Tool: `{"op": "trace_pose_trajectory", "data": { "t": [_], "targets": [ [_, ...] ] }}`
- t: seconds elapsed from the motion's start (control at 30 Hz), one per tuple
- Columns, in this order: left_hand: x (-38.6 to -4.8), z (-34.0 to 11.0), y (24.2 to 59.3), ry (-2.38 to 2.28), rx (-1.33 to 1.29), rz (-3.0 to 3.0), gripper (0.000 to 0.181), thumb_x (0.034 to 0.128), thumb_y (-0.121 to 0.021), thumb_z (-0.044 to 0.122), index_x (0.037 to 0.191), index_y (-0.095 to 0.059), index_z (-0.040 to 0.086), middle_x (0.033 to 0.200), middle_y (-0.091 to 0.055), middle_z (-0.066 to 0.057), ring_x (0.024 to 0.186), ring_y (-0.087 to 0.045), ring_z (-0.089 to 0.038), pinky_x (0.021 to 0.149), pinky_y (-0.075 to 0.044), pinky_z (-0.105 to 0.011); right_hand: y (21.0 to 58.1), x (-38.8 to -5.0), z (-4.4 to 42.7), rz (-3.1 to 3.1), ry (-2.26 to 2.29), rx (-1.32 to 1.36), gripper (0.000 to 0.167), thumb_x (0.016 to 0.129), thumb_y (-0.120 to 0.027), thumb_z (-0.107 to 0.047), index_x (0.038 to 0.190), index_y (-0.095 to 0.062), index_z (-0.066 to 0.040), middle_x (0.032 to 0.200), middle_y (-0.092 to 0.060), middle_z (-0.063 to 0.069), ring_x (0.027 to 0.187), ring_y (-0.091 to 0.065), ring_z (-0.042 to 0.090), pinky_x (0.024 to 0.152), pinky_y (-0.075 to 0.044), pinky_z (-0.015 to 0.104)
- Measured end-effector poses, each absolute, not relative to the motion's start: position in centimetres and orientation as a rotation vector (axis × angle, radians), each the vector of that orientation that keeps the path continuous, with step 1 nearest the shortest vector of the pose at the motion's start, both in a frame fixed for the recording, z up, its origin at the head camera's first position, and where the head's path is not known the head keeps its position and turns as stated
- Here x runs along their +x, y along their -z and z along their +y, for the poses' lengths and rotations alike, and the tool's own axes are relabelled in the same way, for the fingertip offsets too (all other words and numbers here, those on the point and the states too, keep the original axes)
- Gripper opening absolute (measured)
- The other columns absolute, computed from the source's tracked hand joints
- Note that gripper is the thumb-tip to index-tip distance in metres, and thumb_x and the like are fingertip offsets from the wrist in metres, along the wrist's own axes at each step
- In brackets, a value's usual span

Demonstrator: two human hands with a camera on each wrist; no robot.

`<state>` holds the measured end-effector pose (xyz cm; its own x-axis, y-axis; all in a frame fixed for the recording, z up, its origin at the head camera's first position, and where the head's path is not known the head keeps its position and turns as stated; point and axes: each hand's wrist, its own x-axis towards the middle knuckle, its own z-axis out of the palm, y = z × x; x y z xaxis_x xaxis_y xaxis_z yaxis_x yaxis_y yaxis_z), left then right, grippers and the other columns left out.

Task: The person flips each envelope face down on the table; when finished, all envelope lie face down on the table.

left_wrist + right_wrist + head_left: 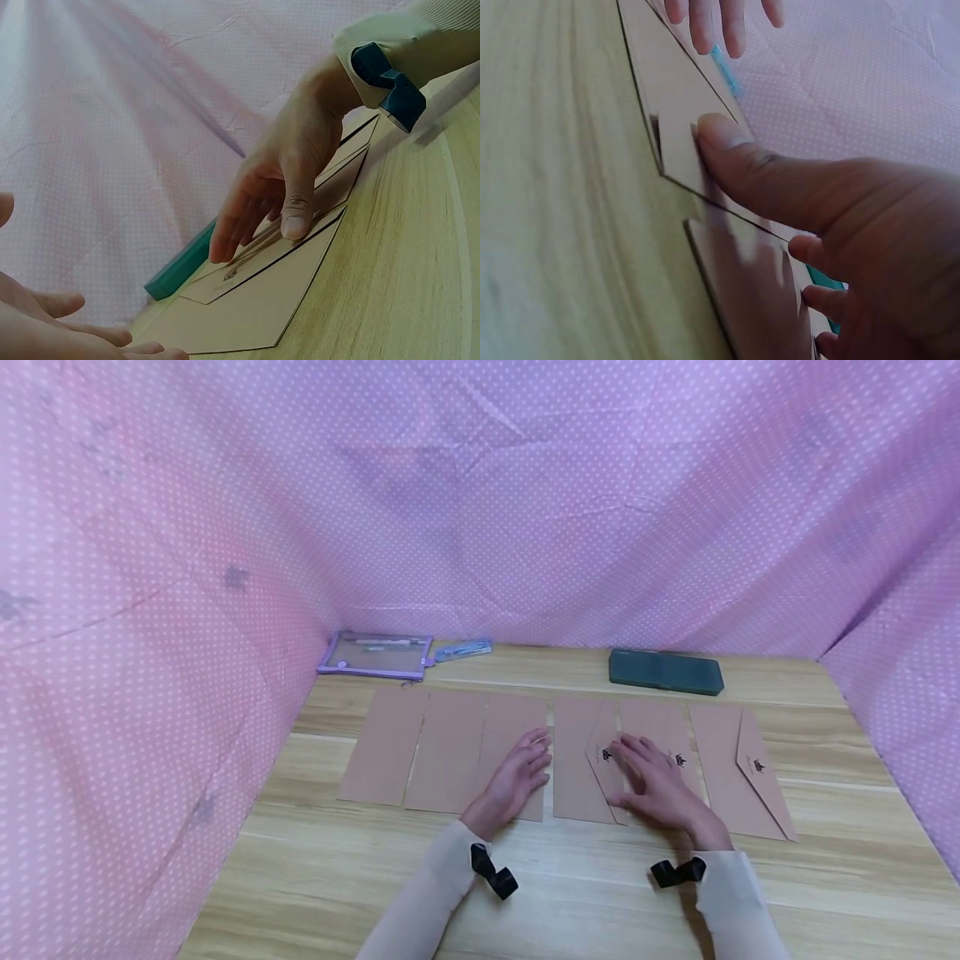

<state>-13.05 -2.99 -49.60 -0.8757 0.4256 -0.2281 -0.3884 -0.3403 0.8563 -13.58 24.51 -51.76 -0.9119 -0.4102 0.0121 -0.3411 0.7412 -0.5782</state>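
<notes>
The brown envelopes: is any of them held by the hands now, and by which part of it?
Nothing is held: the left hand is open over the envelopes, and the right hand is over them with thumb and fingers apart.

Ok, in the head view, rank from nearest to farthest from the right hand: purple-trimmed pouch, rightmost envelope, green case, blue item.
From the right hand:
1. Rightmost envelope, just right.
2. Green case, at the back.
3. Blue item, back left.
4. Purple-trimmed pouch, left of that.
</notes>
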Motion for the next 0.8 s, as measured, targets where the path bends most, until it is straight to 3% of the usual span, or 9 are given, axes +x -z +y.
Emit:
{"op": "trace_pose_trajectory", "data": {
  "t": [0.57, 0.8],
  "targets": [
    [-13.16, -2.43, 49.85, -2.286, -0.024, 1.344, 0.063, 0.0992, -0.034, 0.025, 0.157, -0.02, 0.005, 0.168, -0.012, -0.021, 0.153, -0.015, -0.046, 0.124, -0.015, -0.064, 52.03, -13.47, 24.72, 2.806, 0.881, -0.643, 0.073, 0.083, -0.079, -0.038, 0.145, -0.052, -0.012, 0.162, -0.029, 0.026, 0.148, -0.016, 0.055, 0.112, -0.007, 0.078],
    [-13.47, -2.49, 50.16, -2.37, -0.12, 1.287, 0.061, 0.0985, -0.032, 0.027, 0.154, -0.027, 0.002, 0.166, -0.018, -0.023, 0.15, -0.022, -0.046, 0.121, -0.022, -0.065, 52.14, -13.53, 24.66, 2.807, 0.87, -0.634, 0.073, 0.083, -0.079, -0.037, 0.145, -0.052, -0.011, 0.162, -0.029, 0.026, 0.148, -0.016, 0.055, 0.112, -0.006, 0.078]
  ]
}}
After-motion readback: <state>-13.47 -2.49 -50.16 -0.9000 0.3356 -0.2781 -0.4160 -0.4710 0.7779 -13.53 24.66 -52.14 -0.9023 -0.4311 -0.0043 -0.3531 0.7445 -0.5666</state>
